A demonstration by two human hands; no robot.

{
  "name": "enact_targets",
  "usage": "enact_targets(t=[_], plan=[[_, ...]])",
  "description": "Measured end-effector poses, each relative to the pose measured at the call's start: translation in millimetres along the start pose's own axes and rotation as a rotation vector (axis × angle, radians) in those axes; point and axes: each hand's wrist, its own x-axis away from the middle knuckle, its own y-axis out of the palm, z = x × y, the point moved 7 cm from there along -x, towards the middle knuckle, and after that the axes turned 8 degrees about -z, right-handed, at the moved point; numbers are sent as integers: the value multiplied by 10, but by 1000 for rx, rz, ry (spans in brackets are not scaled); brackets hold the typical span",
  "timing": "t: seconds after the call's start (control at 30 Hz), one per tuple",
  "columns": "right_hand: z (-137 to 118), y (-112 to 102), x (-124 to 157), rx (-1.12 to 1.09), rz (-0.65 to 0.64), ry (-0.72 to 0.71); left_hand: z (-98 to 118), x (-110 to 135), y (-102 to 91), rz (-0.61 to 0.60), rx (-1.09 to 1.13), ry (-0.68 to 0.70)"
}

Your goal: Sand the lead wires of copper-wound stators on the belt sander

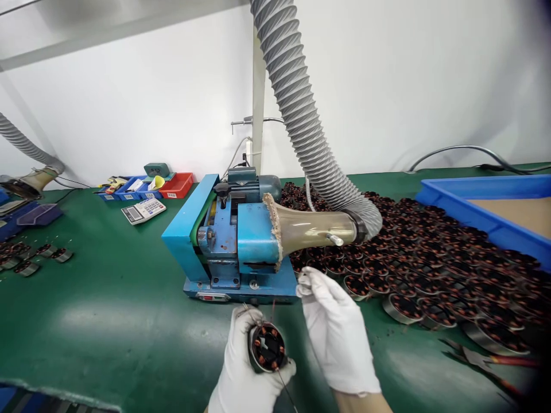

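Both my hands wear white gloves. My left hand (pixel 243 367) is wrapped round a round motor stator (pixel 267 346) with copper windings, held near the bottom middle of the view. My right hand (pixel 336 332) pinches thin wire leads coming from the stator, its fingertips raised close to the side opening of a blue bench machine (pixel 228 241). A clear funnel (pixel 310 229) on a grey ribbed hose (pixel 297 109) is fitted to that machine.
A large heap of similar stators (pixel 430 252) covers the green mat on the right, beside a blue tray (pixel 473 206). Pliers (pixel 482 358) lie at the lower right. A calculator (pixel 143 210) and small bins (pixel 146 186) sit at the back left, with several stators (pixel 30 258) at far left.
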Motion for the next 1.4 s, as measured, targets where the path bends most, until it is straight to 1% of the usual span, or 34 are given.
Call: enact_targets(t=[0.03,0.1,0.13,0.17,0.27,0.33,0.43,0.57,0.7,0.77,0.83,0.93,1.03,1.07,1.13,1.2,1.23,1.27,1.33,1.4], plan=[[22,10,3,91,-41,-11,-9,-44,20,-5,37,-18],[122,122,39,301,-197,-19,-29,-165,72,-4,137,-60],[177,189,60,378,-264,-33,-45,-233,98,12,185,-86],[219,243,71,427,-298,-57,-66,-301,123,36,224,-113],[288,322,7,470,-265,-86,-117,-484,207,88,272,-165],[305,352,-81,468,-245,-73,-125,-573,257,92,280,-164],[286,355,-185,479,-231,-94,-107,-634,277,105,265,-137],[288,322,-228,497,-233,-132,-47,-654,280,94,255,-104],[302,320,-220,464,-226,-111,13,-673,307,83,256,-97],[286,314,-169,465,-210,-112,-12,-639,306,77,267,-108],[265,291,-64,498,-209,-131,-107,-543,275,55,317,-141],[217,235,170,586,-262,-214,-301,-319,173,-39,479,-214],[175,169,372,630,-329,-308,-362,-123,26,-155,633,-289],[178,138,404,631,-327,-308,-347,-78,-14,-184,704,-328],[217,78,418,635,-304,-261,-287,-14,-58,-225,890,-431],[267,33,398,651,-284,-204,-225,17,-102,-218,1021,-516],[284,11,381,668,-279,-185,-214,23,-144,-200,1017,-536],[293,-19,358,693,-276,-172,-223,25,-208,-174,956,-544],[290,-134,286,774,-248,-141,-282,18,-452,-73,657,-510],[261,-325,174,877,-188,-104,-341,6,-816,34,296,-446]])
